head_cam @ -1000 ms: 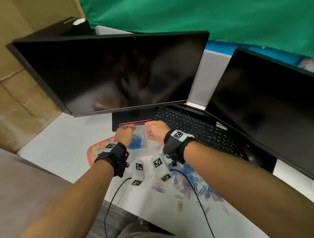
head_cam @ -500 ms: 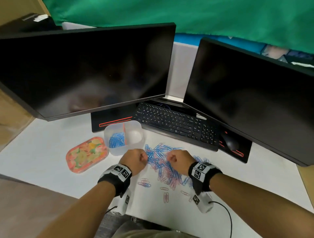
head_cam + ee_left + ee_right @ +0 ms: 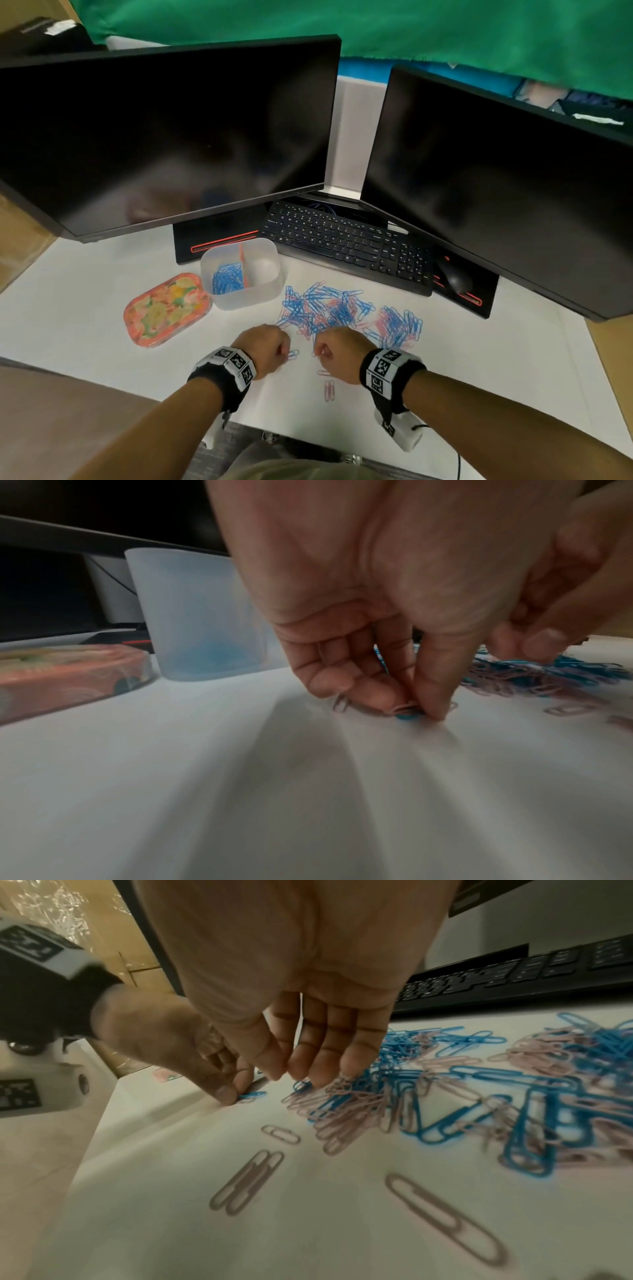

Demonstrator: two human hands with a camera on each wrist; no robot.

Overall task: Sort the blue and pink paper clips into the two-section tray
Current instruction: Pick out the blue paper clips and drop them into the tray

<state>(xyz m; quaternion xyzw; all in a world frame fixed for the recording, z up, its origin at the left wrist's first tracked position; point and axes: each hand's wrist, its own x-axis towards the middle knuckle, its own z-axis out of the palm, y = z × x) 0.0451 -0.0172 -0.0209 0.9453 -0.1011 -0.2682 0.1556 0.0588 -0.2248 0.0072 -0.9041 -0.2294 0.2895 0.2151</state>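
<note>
The clear two-section tray [image 3: 241, 301] stands left of the pile; its left section holds blue clips [image 3: 226, 278], and I see nothing in the right section. A mixed pile of blue and pink paper clips [image 3: 342, 308] lies on the white table. My left hand [image 3: 418, 710] is down at the pile's near left edge, thumb and forefinger pinching a blue clip [image 3: 407, 717] that lies on the table. My right hand [image 3: 286, 1073] hovers beside it, fingers pointing down over pink clips [image 3: 346, 1104], nothing visibly held. From the head view both hands look curled, left hand [image 3: 286, 349] and right hand [image 3: 318, 351].
A flat tin with an orange floral lid [image 3: 166, 308] sits left of the tray. A black keyboard [image 3: 349, 243], a mouse [image 3: 455, 277] and two dark monitors [image 3: 164, 137] stand behind. Loose pink clips [image 3: 329, 390] lie near the table's front edge.
Both hands have drawn back from the tray to the near edge of the pile. The left hand has come down onto a blue clip.
</note>
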